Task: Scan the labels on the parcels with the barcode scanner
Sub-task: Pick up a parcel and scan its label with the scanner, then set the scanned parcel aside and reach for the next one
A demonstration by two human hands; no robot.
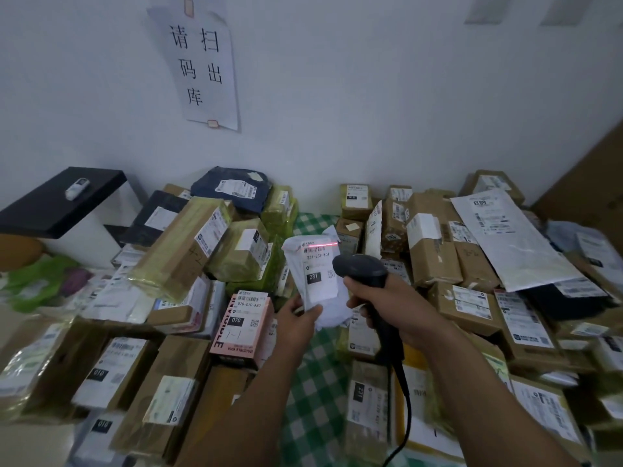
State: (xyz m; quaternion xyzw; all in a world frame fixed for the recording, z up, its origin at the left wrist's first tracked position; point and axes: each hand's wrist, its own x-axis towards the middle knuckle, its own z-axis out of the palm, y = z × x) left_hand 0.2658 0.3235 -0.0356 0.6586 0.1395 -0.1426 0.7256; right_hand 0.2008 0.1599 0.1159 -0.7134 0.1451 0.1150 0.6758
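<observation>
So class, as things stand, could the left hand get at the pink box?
Probably not yet: the left hand holds the white parcel. The pink box lies uncovered beside it, so once freed, likely yes.

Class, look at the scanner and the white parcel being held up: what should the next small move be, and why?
Probably tip the scanner in the right hand slightly down: its red line lies near the top edge of the barcode on the white parcel the left hand holds.
</observation>
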